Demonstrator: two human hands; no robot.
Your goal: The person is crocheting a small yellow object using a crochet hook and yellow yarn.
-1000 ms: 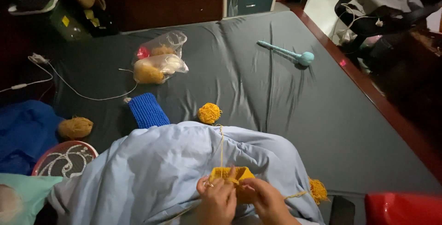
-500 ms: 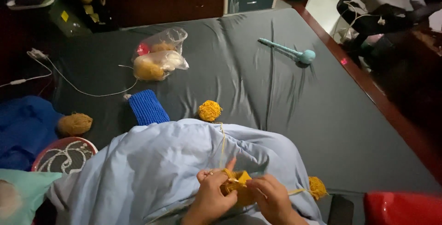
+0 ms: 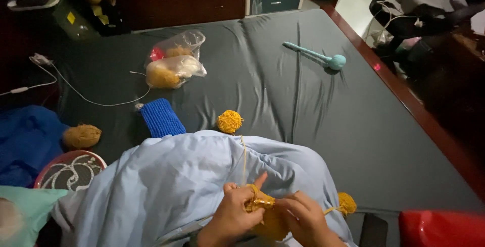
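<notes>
I have the left hand and right hand both pinched on the yellow knit over the blue cover, left forefinger raised, mid-stitch I judge. Next move calls for yarn tension. Strand runs ahead to yarn ball; second ball just right. Blue knit beyond-left. Versus a second ago, the piece looks bunched and the finger lifted.

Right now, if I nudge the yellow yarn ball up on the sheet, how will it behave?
The yarn ball is round and lies loose on the dark sheet, so it would probably roll. It looks soft and light. A strand runs from it to the yellow piece between both hands, so it may tug and unwind.
</notes>
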